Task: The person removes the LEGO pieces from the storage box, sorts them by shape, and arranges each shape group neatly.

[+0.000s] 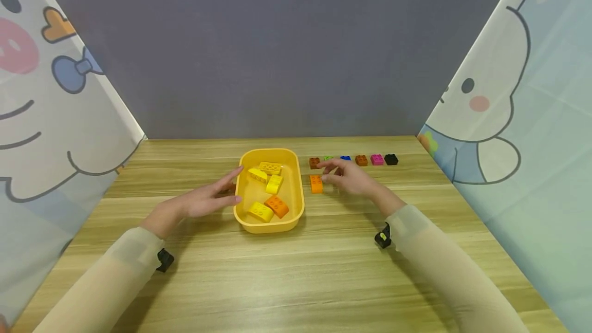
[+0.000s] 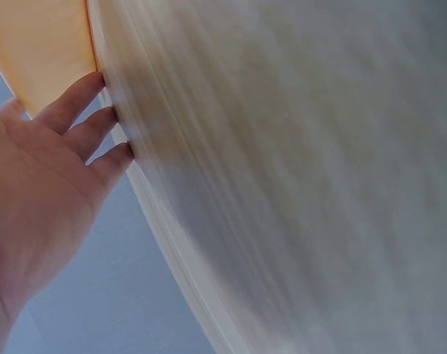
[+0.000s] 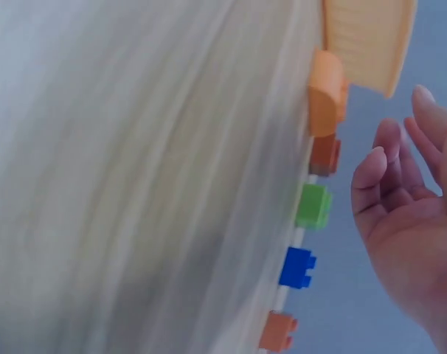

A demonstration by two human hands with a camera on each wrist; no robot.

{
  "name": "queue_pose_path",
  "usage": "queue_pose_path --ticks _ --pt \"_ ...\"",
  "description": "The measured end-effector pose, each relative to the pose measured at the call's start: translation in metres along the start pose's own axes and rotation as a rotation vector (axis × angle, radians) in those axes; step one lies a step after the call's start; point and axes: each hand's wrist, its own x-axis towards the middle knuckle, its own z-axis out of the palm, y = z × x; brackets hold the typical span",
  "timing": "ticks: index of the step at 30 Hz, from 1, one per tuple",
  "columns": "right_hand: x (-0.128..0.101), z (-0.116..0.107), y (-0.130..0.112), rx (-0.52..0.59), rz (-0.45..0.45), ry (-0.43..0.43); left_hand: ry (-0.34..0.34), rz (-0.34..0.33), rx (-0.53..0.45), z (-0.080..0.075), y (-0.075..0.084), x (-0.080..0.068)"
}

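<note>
A yellow tray (image 1: 269,228) holds yellow toy bricks (image 1: 260,211) and an orange brick (image 1: 277,206). At the tray's left side, my left hand (image 1: 203,201) rests with fingers straight and spread, fingertips at the rim; the left wrist view shows fingertips at table level. Another orange brick (image 1: 316,184), with a curved side, lies on the table right of the tray. My right hand (image 1: 352,179) hovers just right of it, fingers loosely bent. In the right wrist view, a gap separates that hand from the orange brick (image 3: 325,94), and nothing is between the fingers.
Along the back runs a row of small bricks: brown (image 1: 314,163), green (image 1: 328,158), blue (image 1: 345,158), another brown (image 1: 362,160), pink (image 1: 377,160) and black (image 1: 391,159). A grey panel (image 1: 277,55) stands behind the wooden table (image 1: 277,281), with cartoon-printed sheets at both sides.
</note>
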Motion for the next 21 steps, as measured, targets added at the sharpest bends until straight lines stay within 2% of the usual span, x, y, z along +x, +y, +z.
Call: queue_pose_path --ticks 7,12,17,21 --pt "-0.007 0.003 -0.019 0.063 -0.02 -0.045 -0.005 0.004 0.004 0.001 -0.002 0.002" --pt "-0.006 0.009 -0.034 0.065 -0.079 -0.046 -0.006 -0.004 0.001 0.001 -0.001 0.002" --pt "0.006 0.018 -0.053 0.032 -0.142 -0.046 0.002 -0.016 0.008 0.001 0.0 0.002" --pt "0.021 0.03 -0.068 0.022 -0.209 -0.082 0.006 -0.02 0.01 0.001 -0.001 0.001"
